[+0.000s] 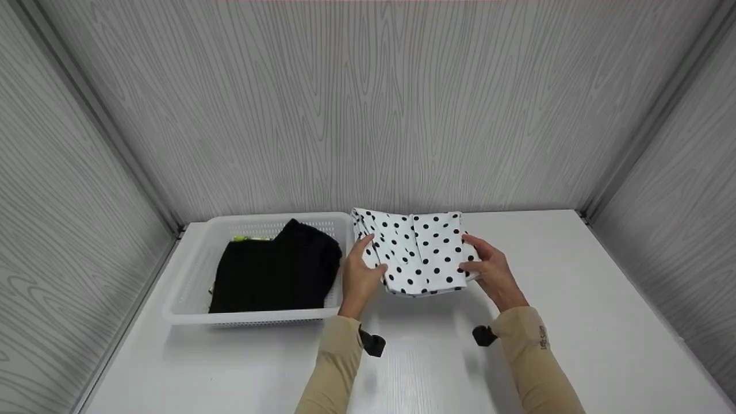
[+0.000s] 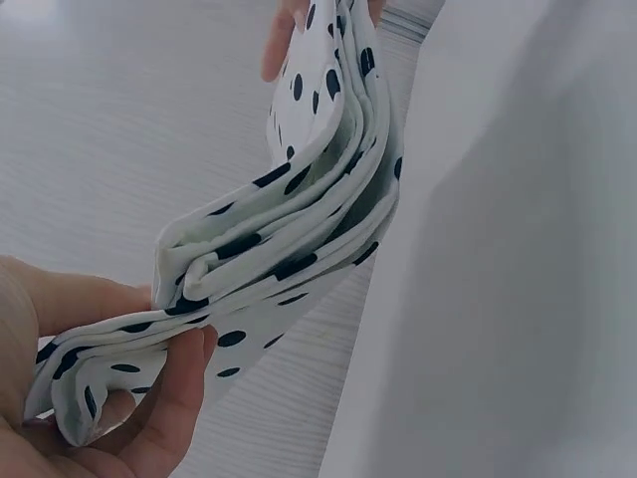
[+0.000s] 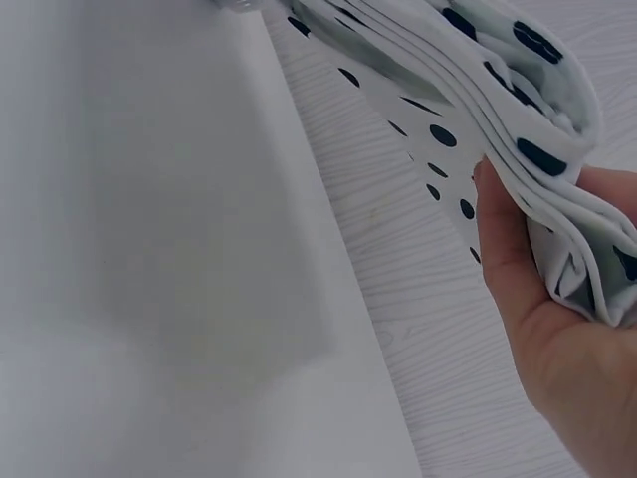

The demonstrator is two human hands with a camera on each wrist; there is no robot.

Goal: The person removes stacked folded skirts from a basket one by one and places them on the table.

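Note:
A folded white cloth with black polka dots point(image 1: 428, 253) is held between both hands above the white table, just right of the basket. My left hand point(image 1: 361, 279) pinches its left side, thumb on one face and fingers on the other, as the left wrist view shows with the cloth's stacked layers point(image 2: 269, 249). At the opposite side my right hand point(image 1: 493, 273) grips the layered edge. In the right wrist view the fingers point(image 3: 508, 249) press against the underside of the folds. What kind of cloth item it is, I cannot tell.
To the left stands a white perforated plastic basket point(image 1: 190, 287) with a folded black garment point(image 1: 270, 276) in it. A bit of yellow-green fabric point(image 1: 244, 238) peeks out behind that. Grey wood-grain panels point(image 1: 368, 103) enclose the table point(image 1: 586, 322) at the back and sides.

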